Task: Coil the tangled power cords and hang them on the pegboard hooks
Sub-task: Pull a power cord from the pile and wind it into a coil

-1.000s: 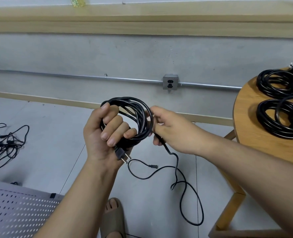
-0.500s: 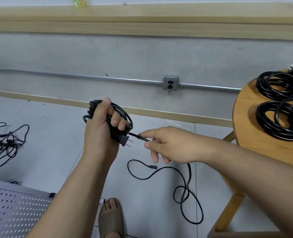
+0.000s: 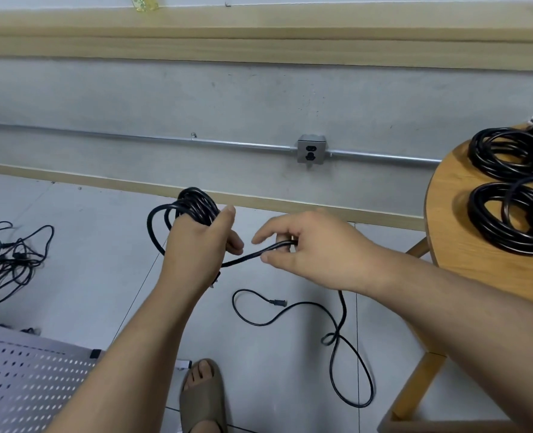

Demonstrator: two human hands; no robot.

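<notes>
My left hand (image 3: pixel 199 245) grips a coil of black power cord (image 3: pixel 193 203) at chest height over the floor. One strand runs from the coil to my right hand (image 3: pixel 309 248), which pinches it between thumb and fingers. The loose tail of this cord (image 3: pixel 337 335) hangs down and loops on the floor, ending in a small connector (image 3: pixel 278 302). A white pegboard (image 3: pixel 24 379) lies flat at the lower left. A tangle of thin black cords (image 3: pixel 6 264) lies on the floor at the far left.
Two coiled black cords (image 3: pixel 515 189) lie on a round wooden table (image 3: pixel 465 245) at the right. A metal conduit with a wall outlet (image 3: pixel 311 150) runs along the grey wall. A sandalled foot (image 3: pixel 202 395) stands below my hands.
My left hand has turned the coil over, so its back faces me and the plug is hidden. My right hand slid right along the strand, drawing it out from the coil.
</notes>
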